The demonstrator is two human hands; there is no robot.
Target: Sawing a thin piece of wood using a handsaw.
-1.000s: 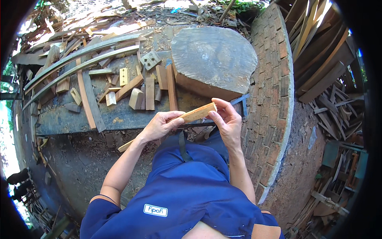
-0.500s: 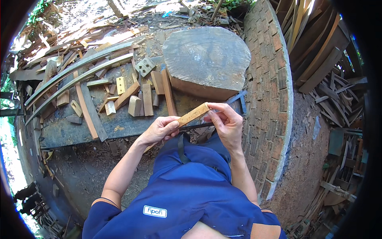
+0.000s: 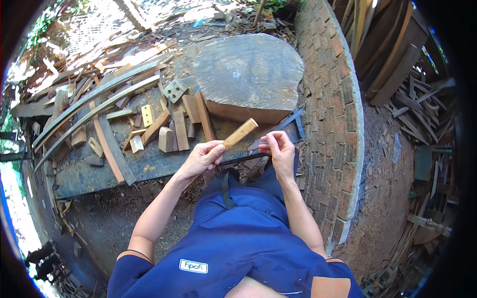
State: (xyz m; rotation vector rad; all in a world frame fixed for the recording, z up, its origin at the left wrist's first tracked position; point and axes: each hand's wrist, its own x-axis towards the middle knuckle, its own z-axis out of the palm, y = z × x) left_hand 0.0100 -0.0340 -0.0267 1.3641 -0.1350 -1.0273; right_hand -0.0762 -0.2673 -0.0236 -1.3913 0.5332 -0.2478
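My left hand (image 3: pixel 208 159) grips a narrow strip of pale tan wood (image 3: pixel 240 133) with rough specks on its face, held slanting up toward the right. My right hand (image 3: pixel 278 151) is just below and right of the strip's upper end, apart from it, its fingertips drawn together; whatever is between them, if anything, is too small to make out. Behind both hands lies a dark bench (image 3: pixel 154 166) with wood offcuts (image 3: pixel 181 129), a block with several holes (image 3: pixel 175 90) and a large round chopping block (image 3: pixel 248 69).
Long curved strips (image 3: pixel 99 99) lie across the bench's left part. A low brick wall (image 3: pixel 333 124) runs along my right, with leaning boards (image 3: pixel 385 54) and piled scraps (image 3: pixel 417 109) beyond it. Blue crossed pieces (image 3: pixel 298 124) lie beside the chopping block. Bright ground with debris shows at the back.
My right hand has let go of the wood strip's end and drawn slightly down from it. The strip, still in my left hand, has tilted up a little more.
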